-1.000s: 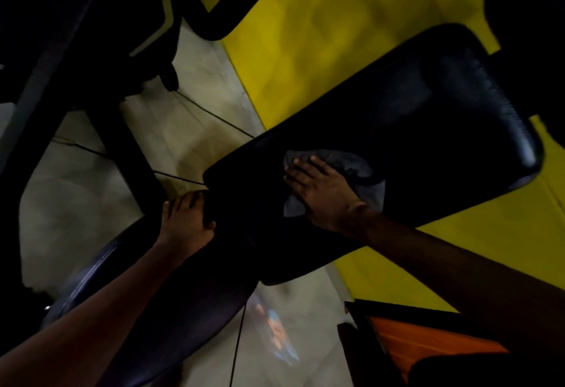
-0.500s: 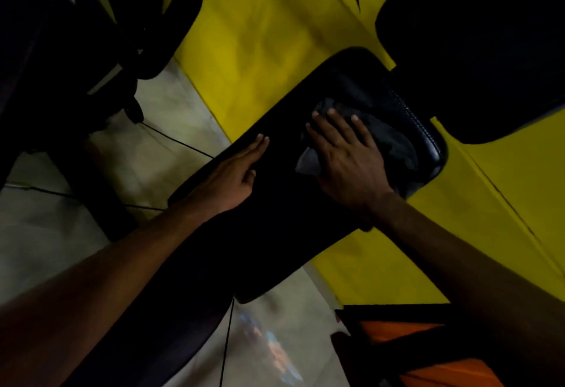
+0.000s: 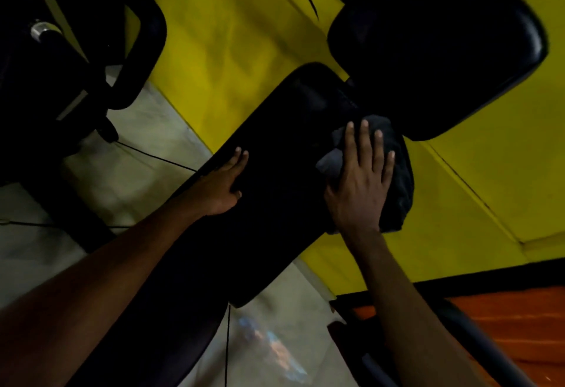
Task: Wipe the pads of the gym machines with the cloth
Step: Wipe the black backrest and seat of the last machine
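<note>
1. Right hand point(image 3: 360, 184): laid flat, fingers straight and spread, pressed down on the cloth point(image 3: 397, 200). Nothing is gripped.
2. Cloth: dark grey, bunched under the palm at the far end of the bench pad point(image 3: 275, 178), against its right edge. Part of it appears to be draped over that edge.
3. Left hand point(image 3: 223, 186): laid flat on the left edge of the bench pad, fingers straight, nothing held. Bracing is presumed.
4. Cloth handling, as judged: soft, light and limp, so it is likely to be rolled up under a sliding palm. Broad palm pressure over its middle is advised, with a fold pinched under the thumb if it creeps off the edge.
5. Bench pad, as judged: smooth, vinyl-like skin over firm padding. Low friction is expected; no fragility.
6. Second pad point(image 3: 434, 50): seen just beyond the far end, not reached by the cloth. Contact between the two pads cannot be told.
7. Beneath: yellow surface point(image 3: 244, 35) and tiled floor point(image 3: 137, 178).
</note>
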`<state>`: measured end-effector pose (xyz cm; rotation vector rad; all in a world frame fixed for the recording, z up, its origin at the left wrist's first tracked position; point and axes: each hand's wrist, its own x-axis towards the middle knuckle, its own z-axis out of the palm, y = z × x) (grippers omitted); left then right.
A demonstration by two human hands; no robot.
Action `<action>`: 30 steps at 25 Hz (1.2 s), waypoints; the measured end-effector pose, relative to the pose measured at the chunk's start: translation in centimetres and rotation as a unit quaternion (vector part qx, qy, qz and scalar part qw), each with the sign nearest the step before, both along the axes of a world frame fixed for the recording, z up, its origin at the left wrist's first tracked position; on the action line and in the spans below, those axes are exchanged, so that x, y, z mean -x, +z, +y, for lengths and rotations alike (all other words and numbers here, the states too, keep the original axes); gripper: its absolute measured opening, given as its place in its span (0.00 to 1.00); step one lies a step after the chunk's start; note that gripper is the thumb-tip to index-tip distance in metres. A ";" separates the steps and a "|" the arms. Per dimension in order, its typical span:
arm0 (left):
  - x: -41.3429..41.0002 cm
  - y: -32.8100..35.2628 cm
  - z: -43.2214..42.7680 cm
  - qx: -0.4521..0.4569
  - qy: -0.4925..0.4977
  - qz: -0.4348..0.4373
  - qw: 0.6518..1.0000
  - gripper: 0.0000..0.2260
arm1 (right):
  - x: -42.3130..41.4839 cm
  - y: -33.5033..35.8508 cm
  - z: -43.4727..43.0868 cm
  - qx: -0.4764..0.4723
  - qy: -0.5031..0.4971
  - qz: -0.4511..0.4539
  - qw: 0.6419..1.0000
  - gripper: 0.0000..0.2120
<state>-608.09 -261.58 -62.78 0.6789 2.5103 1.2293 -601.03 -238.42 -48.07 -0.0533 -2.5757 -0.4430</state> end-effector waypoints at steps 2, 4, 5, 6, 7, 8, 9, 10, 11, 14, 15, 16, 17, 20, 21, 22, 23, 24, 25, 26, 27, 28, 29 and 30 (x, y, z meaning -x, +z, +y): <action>0.3 0.0 -0.4 0.054 -0.020 0.001 0.998 0.40 | 0.0 -0.7 -0.8 0.046 -0.037 0.034 0.998 0.45; 0.5 -0.4 -0.6 0.082 -0.018 0.006 0.996 0.40 | 0.8 -1.5 -1.6 0.075 -0.065 0.067 0.993 0.45; 0.3 -0.5 -0.5 0.081 -0.017 0.007 0.997 0.39 | 0.8 -2.5 -2.0 0.082 -0.081 0.079 0.990 0.46; -0.1 -0.6 -0.2 0.076 -0.013 0.016 0.997 0.39 | 0.4 -3.8 -2.4 0.088 -0.092 0.085 0.988 0.48; -0.3 -0.9 0.0 0.069 -0.003 0.040 0.997 0.39 | -0.1 -5.6 -2.8 0.094 -0.091 0.078 0.988 0.49; -0.4 -1.2 0.2 0.066 0.011 0.073 0.995 0.39 | -0.8 -7.6 -3.3 0.097 -0.082 0.058 0.990 0.51; -0.4 -1.4 0.2 0.067 0.027 0.106 0.992 0.40 | -1.4 -9.4 -3.6 0.094 -0.070 0.035 0.993 0.51; -0.4 -1.8 0.1 0.071 0.037 0.131 0.988 0.40 | -1.7 -10.7 -3.8 0.089 -0.056 0.017 0.994 0.50; -0.2 -2.1 -0.2 0.074 0.040 0.145 0.986 0.41 | -1.7 -11.4 -3.6 0.088 -0.044 0.011 0.995 0.49; 0.0 -2.8 -0.4 0.059 0.031 0.152 0.986 0.42 | -1.6 -10.1 -2.7 0.115 -0.024 0.034 0.992 0.48; -0.1 -3.1 -0.3 0.046 0.030 0.156 0.986 0.43 | -1.5 -8.9 -2.6 0.130 -0.021 0.057 0.990 0.49; -0.2 -3.4 -0.3 0.033 0.032 0.158 0.986 0.44 | -1.4 -7.5 -2.6 0.150 -0.022 0.086 0.985 0.50; -0.3 -3.6 -0.2 0.023 0.033 0.160 0.986 0.44 | -0.9 -6.0 -2.4 0.178 -0.027 0.122 0.976 0.50; -0.3 -3.8 -0.3 0.026 0.034 0.174 0.984 0.44 | 0.7 -3.2 -1.6 0.251 -0.024 0.219 0.943 0.45; -0.3 -3.8 -0.4 0.035 0.034 0.177 0.983 0.44 | 0.9 -3.4 -1.5 0.254 -0.019 0.236 0.938 0.43; -0.3 -3.7 -0.4 0.045 0.032 0.176 0.983 0.44 | 0.7 -4.1 -1.6 0.257 -0.013 0.246 0.934 0.42; -0.3 -3.7 -0.4 0.055 0.031 0.174 0.983 0.45 | 0.3 -5.3 -1.7 0.270 -0.006 0.251 0.930 0.43; -0.4 -3.7 -0.5 0.063 0.032 0.172 0.983 0.45 | -0.3 -6.8 -2.1 0.295 -0.003 0.246 0.923 0.44; -0.5 -3.6 -0.6 0.072 0.035 0.177 0.981 0.45 | -1.0 -8.4 -2.5 0.326 -0.006 0.236 0.916 0.45; -0.8 -3.6 -0.6 0.080 0.041 0.191 0.977 0.45 | -1.6 -9.9 -2.8 0.356 -0.013 0.223 0.907 0.46; -1.1 -3.6 -0.5 0.084 0.048 0.211 0.973 0.44 | -2.1 -11.3 -3.1 0.380 -0.022 0.210 0.900 0.46; -1.6 -3.6 -0.2 0.088 0.053 0.233 0.967 0.43 | -2.7 -12.5 -3.2 0.397 -0.026 0.199 0.896 0.45; -2.1 -3.8 0.3 0.099 0.052 0.250 0.962 0.41 | -3.2 -13.7 -3.3 0.407 -0.024 0.191 0.893 0.45; -2.6 -4.0 0.9 0.112 0.043 0.260 0.958 0.40 | -3.8 -14.5 -3.3 0.423 -0.021 0.184 0.887 0.44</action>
